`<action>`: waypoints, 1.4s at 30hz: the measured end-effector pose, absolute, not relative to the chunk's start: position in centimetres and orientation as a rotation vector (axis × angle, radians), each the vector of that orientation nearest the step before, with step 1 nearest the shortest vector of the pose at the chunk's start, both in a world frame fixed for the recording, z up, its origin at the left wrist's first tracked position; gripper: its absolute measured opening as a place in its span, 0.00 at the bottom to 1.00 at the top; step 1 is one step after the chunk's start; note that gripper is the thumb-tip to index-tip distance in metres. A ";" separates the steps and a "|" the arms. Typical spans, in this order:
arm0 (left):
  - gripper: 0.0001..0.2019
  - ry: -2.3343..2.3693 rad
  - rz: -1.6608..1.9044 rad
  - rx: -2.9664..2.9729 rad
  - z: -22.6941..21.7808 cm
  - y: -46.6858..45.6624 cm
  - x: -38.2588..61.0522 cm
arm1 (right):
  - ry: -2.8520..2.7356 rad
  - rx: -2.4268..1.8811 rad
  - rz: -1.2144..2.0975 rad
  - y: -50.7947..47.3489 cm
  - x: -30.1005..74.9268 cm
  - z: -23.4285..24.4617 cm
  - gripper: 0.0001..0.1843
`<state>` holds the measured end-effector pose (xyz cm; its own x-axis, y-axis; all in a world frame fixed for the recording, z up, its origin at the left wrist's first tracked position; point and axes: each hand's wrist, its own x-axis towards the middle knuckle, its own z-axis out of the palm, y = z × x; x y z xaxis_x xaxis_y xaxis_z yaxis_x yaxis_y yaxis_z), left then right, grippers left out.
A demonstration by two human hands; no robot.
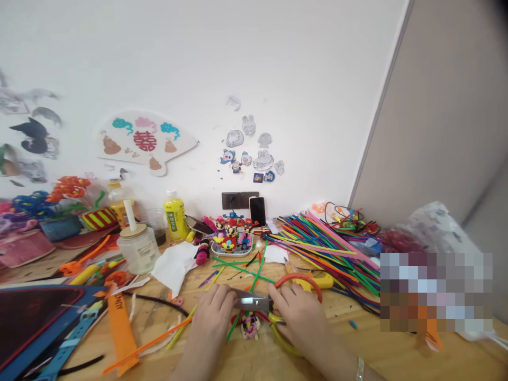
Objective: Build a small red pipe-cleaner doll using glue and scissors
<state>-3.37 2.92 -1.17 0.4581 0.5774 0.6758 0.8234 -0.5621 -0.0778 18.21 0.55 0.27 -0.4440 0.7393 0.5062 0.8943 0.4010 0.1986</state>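
Note:
My left hand (212, 312) and my right hand (297, 312) meet low in the middle of the wooden table (397, 354). Between them lies a pair of metal pliers (254, 302) with yellow handles; the right hand is closed around the handles, and the left hand's fingers pinch at the jaw end. Just below the pliers sits a small pink and multicoloured pipe-cleaner figure (251, 325). A red pipe-cleaner loop (298, 279) arcs behind the right hand. A bracelet is on my right wrist.
A large pile of coloured pipe cleaners (325, 243) spreads to the right. A tray of small figures (230, 241), a phone (257, 210), a yellow bottle (174, 216) and a lidded jar (137, 247) stand behind. Orange strips and a blue-edged case (35, 317) lie at left.

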 end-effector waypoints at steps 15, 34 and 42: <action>0.07 -1.067 -1.052 -2.208 -0.5 3.4 -4.3 | -2.300 -1.558 -0.553 1.1 18.5 0.2 0.22; 0.23 -2.289 -1.795 -2.399 1.2 3.9 -3.4 | -1.887 -1.702 0.430 2.3 20.4 0.8 0.22; 0.15 -2.329 -1.545 -2.553 1.0 4.3 -3.7 | -1.837 -1.619 0.552 2.8 20.7 0.3 0.23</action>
